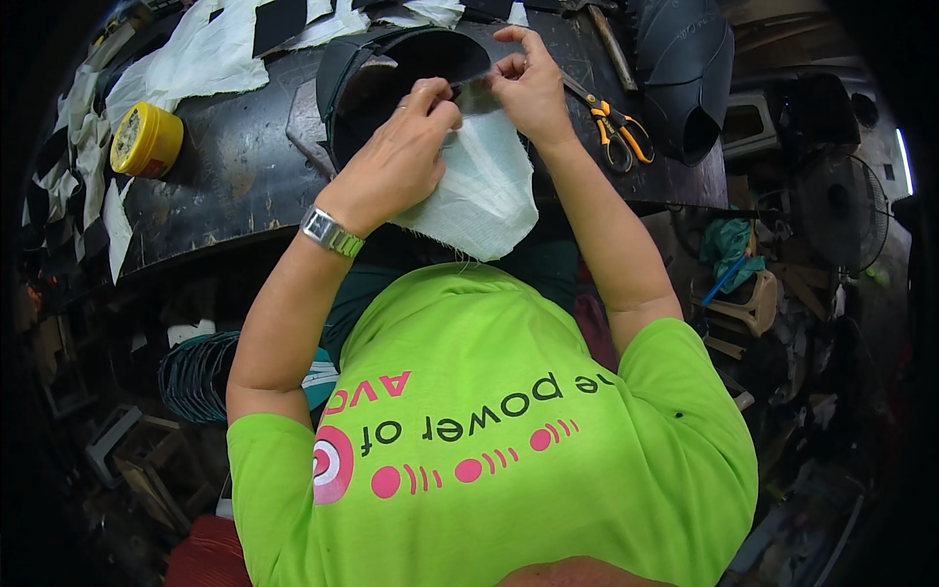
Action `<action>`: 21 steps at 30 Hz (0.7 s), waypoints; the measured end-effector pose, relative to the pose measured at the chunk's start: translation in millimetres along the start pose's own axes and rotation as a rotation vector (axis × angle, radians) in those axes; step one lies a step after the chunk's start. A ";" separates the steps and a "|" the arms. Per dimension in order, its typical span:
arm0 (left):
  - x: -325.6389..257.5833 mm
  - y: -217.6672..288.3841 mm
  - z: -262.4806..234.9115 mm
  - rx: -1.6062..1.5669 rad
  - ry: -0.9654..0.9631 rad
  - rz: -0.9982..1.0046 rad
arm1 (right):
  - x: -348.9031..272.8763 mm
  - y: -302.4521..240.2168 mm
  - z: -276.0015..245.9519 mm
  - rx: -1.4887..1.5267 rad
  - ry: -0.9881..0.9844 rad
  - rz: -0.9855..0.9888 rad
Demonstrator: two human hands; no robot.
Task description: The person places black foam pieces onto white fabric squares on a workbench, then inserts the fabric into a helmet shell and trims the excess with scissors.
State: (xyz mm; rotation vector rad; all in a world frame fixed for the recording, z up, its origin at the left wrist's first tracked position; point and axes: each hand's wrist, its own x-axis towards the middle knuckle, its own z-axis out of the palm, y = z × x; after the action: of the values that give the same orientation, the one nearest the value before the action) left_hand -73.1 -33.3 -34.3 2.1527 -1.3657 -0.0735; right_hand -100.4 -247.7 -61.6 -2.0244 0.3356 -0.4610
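A piece of white cloth [484, 191] with a frayed lower edge hangs over the near side of the bench, between my hands. My right hand [530, 93] pinches its upper edge with thumb and fingers. My left hand [406, 147], the watch on its wrist, is closed with curled fingers at the cloth's upper left; its fingertips are partly hidden. Just behind the left hand stands a hollow, curved black piece [342, 73], its opening toward me. Scissors [618, 132] with orange and black handles lie to the right of my right hand.
The dark workbench [230, 161] holds a yellow tub [156, 142] at left. White cloth scraps [215, 59] lie at the back left. A hammer-like handle [614, 49] and a ridged black form [685, 78] are at the right. A fan [843, 210] stands beyond the bench.
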 end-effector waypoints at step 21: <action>33.8 -27.0 -25.2 0.261 -0.449 -0.055 | 1.7 11.0 -35.2 -0.289 -0.276 -0.792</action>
State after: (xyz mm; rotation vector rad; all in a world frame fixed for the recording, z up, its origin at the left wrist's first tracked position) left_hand -26.6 -42.3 -18.2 2.4948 -1.6354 -0.4468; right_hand -115.5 -280.8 -55.7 -2.4243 -0.6309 -0.6203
